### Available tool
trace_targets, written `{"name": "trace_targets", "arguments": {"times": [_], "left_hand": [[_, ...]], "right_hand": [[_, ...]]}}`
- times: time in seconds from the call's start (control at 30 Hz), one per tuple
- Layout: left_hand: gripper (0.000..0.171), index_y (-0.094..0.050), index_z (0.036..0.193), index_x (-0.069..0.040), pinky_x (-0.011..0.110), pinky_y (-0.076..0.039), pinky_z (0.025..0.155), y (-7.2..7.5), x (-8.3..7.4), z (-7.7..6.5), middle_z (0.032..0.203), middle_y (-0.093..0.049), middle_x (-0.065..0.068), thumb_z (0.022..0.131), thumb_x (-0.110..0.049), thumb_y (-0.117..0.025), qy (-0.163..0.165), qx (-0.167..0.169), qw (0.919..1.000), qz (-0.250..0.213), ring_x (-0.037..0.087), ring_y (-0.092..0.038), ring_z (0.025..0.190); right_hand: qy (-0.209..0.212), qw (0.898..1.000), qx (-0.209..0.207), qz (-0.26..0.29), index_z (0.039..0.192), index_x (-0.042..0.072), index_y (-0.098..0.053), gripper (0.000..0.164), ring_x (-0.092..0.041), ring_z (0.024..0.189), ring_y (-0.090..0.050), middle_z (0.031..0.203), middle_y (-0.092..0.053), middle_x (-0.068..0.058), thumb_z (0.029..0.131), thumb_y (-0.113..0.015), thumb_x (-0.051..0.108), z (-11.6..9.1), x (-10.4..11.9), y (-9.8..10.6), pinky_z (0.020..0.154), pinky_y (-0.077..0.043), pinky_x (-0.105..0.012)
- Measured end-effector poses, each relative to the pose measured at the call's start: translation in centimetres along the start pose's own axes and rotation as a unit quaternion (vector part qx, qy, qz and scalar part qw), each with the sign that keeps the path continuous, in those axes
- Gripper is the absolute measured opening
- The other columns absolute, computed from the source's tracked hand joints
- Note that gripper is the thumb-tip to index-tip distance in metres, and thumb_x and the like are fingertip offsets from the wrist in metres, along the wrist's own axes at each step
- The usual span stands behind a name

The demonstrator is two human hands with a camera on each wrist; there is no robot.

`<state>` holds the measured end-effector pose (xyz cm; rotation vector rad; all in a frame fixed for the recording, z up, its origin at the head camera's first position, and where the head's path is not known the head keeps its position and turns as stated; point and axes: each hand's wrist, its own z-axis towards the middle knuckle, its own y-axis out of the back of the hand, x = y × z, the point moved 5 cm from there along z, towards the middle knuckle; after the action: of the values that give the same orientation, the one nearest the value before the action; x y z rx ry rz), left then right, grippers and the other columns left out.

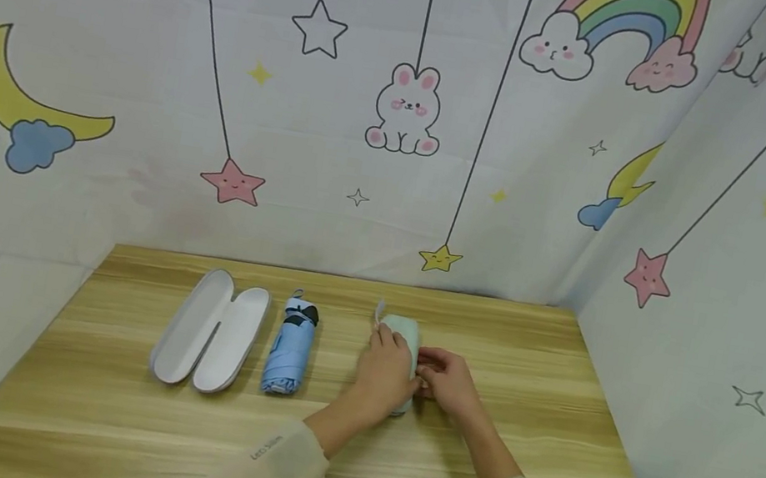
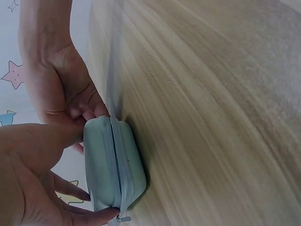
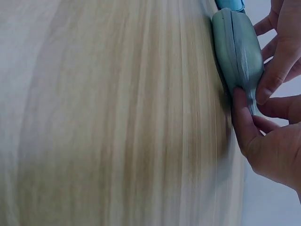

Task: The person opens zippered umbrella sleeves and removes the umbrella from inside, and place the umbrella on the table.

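A pale green zippered case (image 1: 404, 329) lies on the table in front of me, a short loop at its far end. My left hand (image 1: 382, 367) grips it from above, fingers over the far left part and thumb on the right side. In the left wrist view the zipper (image 2: 117, 160) runs along the case's side, and its metal pull (image 2: 123, 219) hangs by a left fingertip. My right hand (image 1: 449, 381) is at the case's right side. Its thumb and curled fingers pinch the zipper edge in the right wrist view; what lies between the fingertips is partly hidden.
Left of the case lies a folded blue umbrella (image 1: 291, 350) with a wrist loop. Farther left, a white hard glasses case (image 1: 191, 330) stands open. The wood-grain table (image 1: 96, 411) meets a cartoon-printed cloth (image 1: 337, 147) at its back and sides.
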<state>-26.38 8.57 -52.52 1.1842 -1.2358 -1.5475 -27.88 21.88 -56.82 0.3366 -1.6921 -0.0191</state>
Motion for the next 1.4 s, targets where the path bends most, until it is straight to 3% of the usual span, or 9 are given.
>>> {"name": "trace_targets", "arguments": {"times": [0.43, 0.77, 1.07, 1.4], "left_hand": [[0.099, -0.052, 0.145, 0.016, 0.043, -0.061, 0.091, 0.0, -0.5, -0.2, 0.148, -0.046, 0.042, 0.087, -0.059, -0.083, 0.008, 0.006, 0.9996, 0.025, 0.048, -0.055, 0.134], [0.092, -0.053, 0.143, 0.018, 0.047, -0.061, 0.091, 0.0, -0.2, -0.1, 0.148, -0.046, 0.043, 0.088, -0.049, -0.084, 0.012, -0.001, 0.9999, -0.002, 0.050, -0.054, 0.136], [0.084, -0.056, 0.137, 0.017, 0.048, -0.061, 0.089, 0.6, 0.8, -0.1, 0.143, -0.050, 0.038, 0.086, -0.043, -0.087, 0.019, -0.001, 0.9965, -0.081, 0.043, -0.063, 0.123], [0.070, -0.060, 0.129, 0.013, 0.048, -0.062, 0.080, 1.1, 1.6, -0.2, 0.132, -0.056, 0.030, 0.086, -0.037, -0.086, 0.018, 0.004, 0.9881, -0.153, 0.038, -0.068, 0.104]], "right_hand": [[-0.018, 0.998, -0.022, 0.052, 0.139, -0.010, -0.061, 0.039, -0.023, 0.103, -0.071, 0.126, -0.070, -0.024, 0.100, -0.060, -0.009, -0.3, -0.5, -0.2, 0.074, -0.063, -0.035], [-0.010, 0.999, -0.010, 0.052, 0.140, -0.010, -0.060, 0.039, -0.025, 0.107, -0.070, 0.129, -0.068, -0.026, 0.101, -0.058, -0.007, 0.0, -0.5, -0.4, 0.075, -0.064, -0.038], [-0.032, 0.997, -0.020, 0.062, 0.141, -0.008, -0.061, 0.036, -0.027, 0.108, -0.070, 0.128, -0.069, -0.022, 0.105, -0.056, -0.003, 0.0, -0.5, -0.4, 0.078, -0.064, -0.040], [-0.026, 0.997, -0.025, 0.061, 0.141, -0.010, -0.060, 0.036, -0.026, 0.106, -0.070, 0.129, -0.067, -0.024, 0.106, -0.055, -0.001, -0.2, -0.2, -0.5, 0.080, -0.064, -0.043]]}}
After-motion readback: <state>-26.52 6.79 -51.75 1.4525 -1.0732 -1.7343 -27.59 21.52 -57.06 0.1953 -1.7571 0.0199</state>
